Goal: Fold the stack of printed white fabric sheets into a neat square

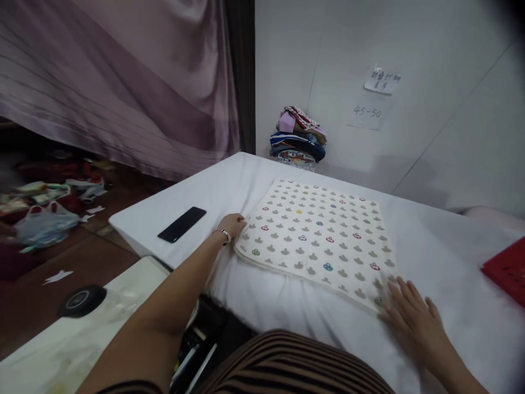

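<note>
Two bare hands are over one soft white cloth point(314, 232) with grey shapes and a few red, blue, green and yellow ones. The cloth lies flat and folded on one table with a white cover point(139, 210). It looks longer from side to side, but the view is slanted, so that is hard to tell for sure. Its long near edge runs across in front of the person, and the right end of that edge comes closer to the body. The near left corner is round, with layers showing. The left hand point(232, 225) is at the left side of the cloth, just above that round corner. Its fingers are curled in at the edge, but I cannot tell if they pinch it. The right hand point(414, 317) is open, with its fingers spread, at the near right corner. It is blurry, and its fingers reach the cloth's edge, so most of the cloth lies between the two hands. One flat black phone point(182, 224) is on the table, left of the left hand. One pile of folded, colourful clothes point(298, 137) sits past the far edge of the cloth, by the wall. Two white paper notes point(382, 81) are on the wall, and one red thing point(508, 268) is at the far right.
</note>
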The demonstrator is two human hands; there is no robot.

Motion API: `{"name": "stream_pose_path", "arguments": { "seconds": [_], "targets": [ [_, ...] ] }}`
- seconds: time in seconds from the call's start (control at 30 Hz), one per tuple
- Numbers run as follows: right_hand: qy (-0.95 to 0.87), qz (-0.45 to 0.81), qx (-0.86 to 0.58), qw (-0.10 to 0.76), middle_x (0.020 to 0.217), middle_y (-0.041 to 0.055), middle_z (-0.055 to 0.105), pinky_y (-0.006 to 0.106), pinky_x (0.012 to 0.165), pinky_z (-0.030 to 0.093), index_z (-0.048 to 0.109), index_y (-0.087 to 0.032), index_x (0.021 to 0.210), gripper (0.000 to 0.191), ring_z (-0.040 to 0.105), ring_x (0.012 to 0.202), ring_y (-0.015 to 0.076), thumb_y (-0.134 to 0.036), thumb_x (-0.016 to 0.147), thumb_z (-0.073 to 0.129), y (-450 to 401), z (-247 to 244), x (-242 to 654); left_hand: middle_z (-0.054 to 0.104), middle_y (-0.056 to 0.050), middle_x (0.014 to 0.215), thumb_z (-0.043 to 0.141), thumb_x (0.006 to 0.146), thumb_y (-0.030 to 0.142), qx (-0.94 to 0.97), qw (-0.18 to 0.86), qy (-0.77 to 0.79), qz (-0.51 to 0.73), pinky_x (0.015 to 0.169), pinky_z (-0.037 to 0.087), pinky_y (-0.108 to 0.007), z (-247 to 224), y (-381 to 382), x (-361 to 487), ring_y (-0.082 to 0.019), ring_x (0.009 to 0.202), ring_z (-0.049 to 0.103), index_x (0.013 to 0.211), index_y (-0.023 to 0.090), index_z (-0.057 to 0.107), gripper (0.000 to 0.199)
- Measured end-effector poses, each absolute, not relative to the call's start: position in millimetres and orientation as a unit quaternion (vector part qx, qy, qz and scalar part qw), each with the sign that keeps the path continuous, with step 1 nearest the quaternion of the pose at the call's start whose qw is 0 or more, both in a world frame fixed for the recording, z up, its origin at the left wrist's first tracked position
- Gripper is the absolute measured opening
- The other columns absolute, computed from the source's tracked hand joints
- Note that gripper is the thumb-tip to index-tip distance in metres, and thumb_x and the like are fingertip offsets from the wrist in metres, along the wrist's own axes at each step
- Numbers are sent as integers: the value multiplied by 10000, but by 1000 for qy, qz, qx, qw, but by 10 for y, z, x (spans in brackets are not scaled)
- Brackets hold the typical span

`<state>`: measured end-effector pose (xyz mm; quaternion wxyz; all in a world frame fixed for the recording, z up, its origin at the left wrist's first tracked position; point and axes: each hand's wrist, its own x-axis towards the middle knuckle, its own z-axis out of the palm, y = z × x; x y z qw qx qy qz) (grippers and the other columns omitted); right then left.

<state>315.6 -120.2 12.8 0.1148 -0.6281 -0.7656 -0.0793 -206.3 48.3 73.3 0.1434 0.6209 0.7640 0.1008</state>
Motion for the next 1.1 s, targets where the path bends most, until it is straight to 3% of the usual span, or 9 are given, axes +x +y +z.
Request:
{"name": "stream_pose_path", "arguments": {
  "seconds": [0.13, 0.37, 0.6, 0.77, 0.9, 1.1],
  "targets": [
    [-818, -29, -569, 82, 1451, 49, 248, 521, 1048, 206, 288, -253, 1386, 572, 183, 1336, 259, -510, 875, 290, -1063, 318, 2688, 651, -79, 1057, 542, 692, 289, 610, 149, 775, 68, 767, 436, -211, 775, 419, -2046, -182, 942, 598, 1075, 142, 610, 416],
    [-845, 37, -532, 50, 1446, 54, 255, 510, 1053, 212, 330, -256, 1368, 558, 202, 1329, 257, -514, 873, 337, -1117, 282, 2571, 640, -97, 1063, 503, 693, 221, 612, 136, 777, 49, 793, 429, -249, 806, 284, -1995, -216, 989, 575, 1006, 155, 632, 346],
    [-858, 76, -499, 97, 1415, 57, 329, 505, 1054, 232, 417, -242, 1321, 488, 221, 1326, 249, -452, 885, 352, -1134, 462, 2359, 629, -89, 1080, 521, 733, 356, 610, 146, 776, 61, 796, 437, -263, 796, 188, -1998, -214, 970, 579, 1102, 163, 575, 420],
    [-881, 119, -440, 123, 1352, 65, 431, 483, 1040, 281, 477, -222, 1282, 456, 312, 1287, 253, -419, 891, 350, -951, 556, 1931, 662, -66, 991, 578, 699, 363, 579, 190, 790, 66, 721, 456, -226, 804, 123, -2033, -190, 883, 613, 1049, 156, 603, 408],
    [-907, 160, -372, 116, 1354, 61, 429, 447, 1057, 250, 445, -199, 1309, 501, 302, 1291, 245, -457, 899, 318, -627, 722, 1309, 661, -65, 998, 595, 681, 324, 567, 197, 797, 70, 707, 457, -229, 829, 106, -1993, -193, 886, 612, 1016, 159, 620, 375],
    [-934, 175, -308, 47, 1456, 68, 236, 433, 1085, 131, 279, -177, 1394, 644, 136, 1348, 243, -552, 871, 319, -350, 728, 460, 637, -82, 1055, 602, 682, 330, 567, 191, 798, 75, 733, 445, -242, 769, 87, -1999, -202, 913, 600, 1039, 156, 596, 397]
  ]
}}
